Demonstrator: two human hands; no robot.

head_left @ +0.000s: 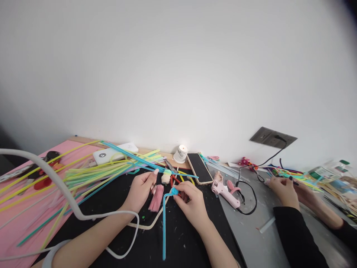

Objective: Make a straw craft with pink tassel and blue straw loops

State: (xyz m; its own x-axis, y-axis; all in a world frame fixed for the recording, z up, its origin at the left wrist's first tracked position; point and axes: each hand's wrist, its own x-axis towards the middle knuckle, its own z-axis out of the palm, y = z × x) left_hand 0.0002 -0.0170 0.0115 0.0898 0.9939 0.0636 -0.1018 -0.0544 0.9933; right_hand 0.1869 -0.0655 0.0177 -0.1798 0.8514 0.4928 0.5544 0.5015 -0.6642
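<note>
My right hand (191, 201) pinches the coiled top end of a blue straw (164, 227), whose long stem hangs toward the front of the black mat (156, 242). My left hand (141, 190) is curled with its fingertips close together beside a small cream, green and pink rolled piece (166, 177); I cannot make out what it grips. A pink fringed bundle (156, 198) lies on the mat between my two hands. A cream straw (152, 222) curves under them.
Several long yellow, green and blue straws (92, 173) fan across the left. A lit candle (181, 153), a phone (199, 168), a pink glue gun (224, 190) with black cord, and a white cable (67, 197) lie around. Another person's hands (283, 188) work at the right.
</note>
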